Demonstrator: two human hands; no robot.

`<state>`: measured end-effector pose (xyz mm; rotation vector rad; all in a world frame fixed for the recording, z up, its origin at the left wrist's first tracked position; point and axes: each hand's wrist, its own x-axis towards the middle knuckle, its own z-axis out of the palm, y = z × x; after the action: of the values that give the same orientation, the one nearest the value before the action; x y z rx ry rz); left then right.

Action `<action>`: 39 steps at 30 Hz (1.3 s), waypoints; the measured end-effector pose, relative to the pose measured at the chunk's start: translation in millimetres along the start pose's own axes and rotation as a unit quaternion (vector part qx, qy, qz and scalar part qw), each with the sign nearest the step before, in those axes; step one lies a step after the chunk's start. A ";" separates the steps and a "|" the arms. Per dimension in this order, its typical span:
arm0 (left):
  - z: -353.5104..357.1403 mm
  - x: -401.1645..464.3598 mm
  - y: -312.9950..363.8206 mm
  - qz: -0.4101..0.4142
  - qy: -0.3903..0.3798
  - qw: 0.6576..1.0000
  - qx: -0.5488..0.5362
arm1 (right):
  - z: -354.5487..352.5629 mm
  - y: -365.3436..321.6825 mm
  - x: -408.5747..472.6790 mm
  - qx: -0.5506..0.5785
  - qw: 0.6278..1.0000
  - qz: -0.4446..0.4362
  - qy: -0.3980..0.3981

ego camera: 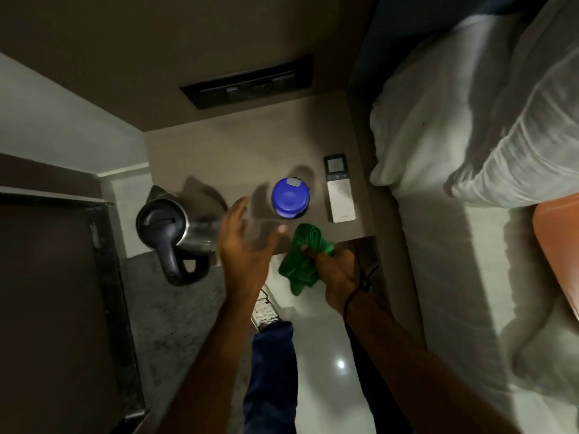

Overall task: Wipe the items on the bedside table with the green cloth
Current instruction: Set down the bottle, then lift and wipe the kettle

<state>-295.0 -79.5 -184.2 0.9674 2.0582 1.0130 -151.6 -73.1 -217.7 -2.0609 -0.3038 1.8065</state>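
The kettle (pixel 185 228) has a shiny metal body with a dark matt plastic lid and handle. The bottle cap (pixel 290 198) is smooth blue plastic. The cloth (pixel 305 261) is soft green fabric, crumpled. The bedside table (pixel 238 158) shows matt wood grain. The remote (pixel 340 191) is smooth pale plastic.

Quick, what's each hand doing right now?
Left hand: open, fingers spread, holding nothing, reaching toward the blue-capped bottle.
Right hand: closed, gripping the green cloth.
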 end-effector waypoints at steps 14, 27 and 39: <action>-145.1 69.0 -62.2 -0.086 -0.001 0.987 0.138 | 182.4 14.6 -1.8 -0.188 0.953 -0.233 0.044; -145.2 69.7 -73.1 -0.051 0.005 0.994 0.097 | 186.8 10.0 -2.0 -0.180 0.961 -0.195 0.074; -141.7 66.5 -83.4 -0.027 0.014 0.992 0.124 | 184.7 30.0 -31.9 -0.201 0.946 -0.247 0.055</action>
<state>-468.6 -112.9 -198.2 1.0189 2.2599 0.7589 -340.9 -87.0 -219.9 -2.0736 -1.1261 1.3970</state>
